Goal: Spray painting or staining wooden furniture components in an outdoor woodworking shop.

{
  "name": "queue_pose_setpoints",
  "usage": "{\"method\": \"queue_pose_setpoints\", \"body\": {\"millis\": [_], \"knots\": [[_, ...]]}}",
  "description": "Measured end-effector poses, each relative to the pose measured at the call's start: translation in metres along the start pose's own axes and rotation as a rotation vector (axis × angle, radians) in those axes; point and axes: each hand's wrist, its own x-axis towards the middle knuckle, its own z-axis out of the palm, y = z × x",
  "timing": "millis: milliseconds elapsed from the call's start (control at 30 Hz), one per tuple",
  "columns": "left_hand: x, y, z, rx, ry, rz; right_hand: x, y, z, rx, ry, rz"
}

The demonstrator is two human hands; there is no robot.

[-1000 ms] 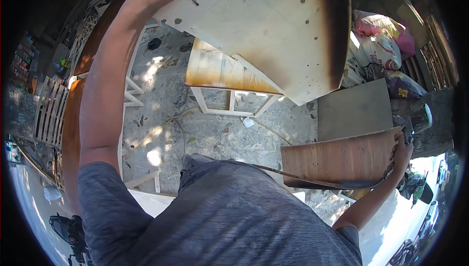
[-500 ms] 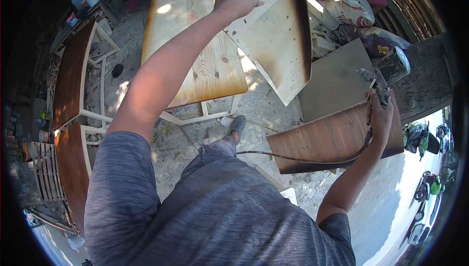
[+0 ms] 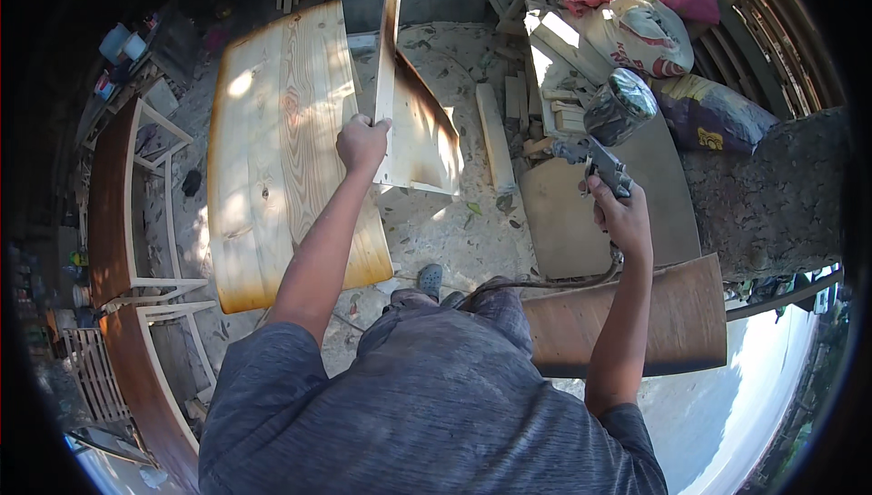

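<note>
My left hand (image 3: 361,143) grips the edge of a pale wooden board (image 3: 389,59) that stands on edge, seen almost end-on, beside a large light wooden tabletop (image 3: 272,150) with darkened rims. My right hand (image 3: 619,218) holds a metal spray gun (image 3: 601,161) by its handle, with a shiny cup (image 3: 620,106) on top and a hose (image 3: 545,284) trailing down toward my body. The spray gun is well to the right of the board, apart from it.
A brown curved panel (image 3: 636,322) lies at my right, a flat board (image 3: 581,213) on the ground under the gun. Wood offcuts (image 3: 495,136) and filled sacks (image 3: 654,14) sit beyond. Dark-stained frames (image 3: 118,222) stand at left. My shoe (image 3: 431,279) rests on the dusty concrete floor.
The view has swung downward and rightward. My left hand turned the pale board from flat-facing to edge-on upright. My right hand raised the spray gun off the curved brown panel.
</note>
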Motion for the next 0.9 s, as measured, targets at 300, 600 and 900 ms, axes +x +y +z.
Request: {"method": "queue_pose_setpoints", "body": {"millis": [300, 600, 900], "knots": [[0.031, 0.038, 0.081, -0.012, 0.232, -0.198, 0.189, 0.034, -0.016, 0.002, -0.322, 0.012], [0.02, 0.063, 0.12, -0.274, 0.188, -0.246, 0.37, 0.055, 0.001, -0.053, -0.532, -0.069], [0.026, 0.058, 0.165, -0.637, 0.348, -0.282, 0.477, 0.04, 0.065, -0.044, -0.629, -0.022]]}}
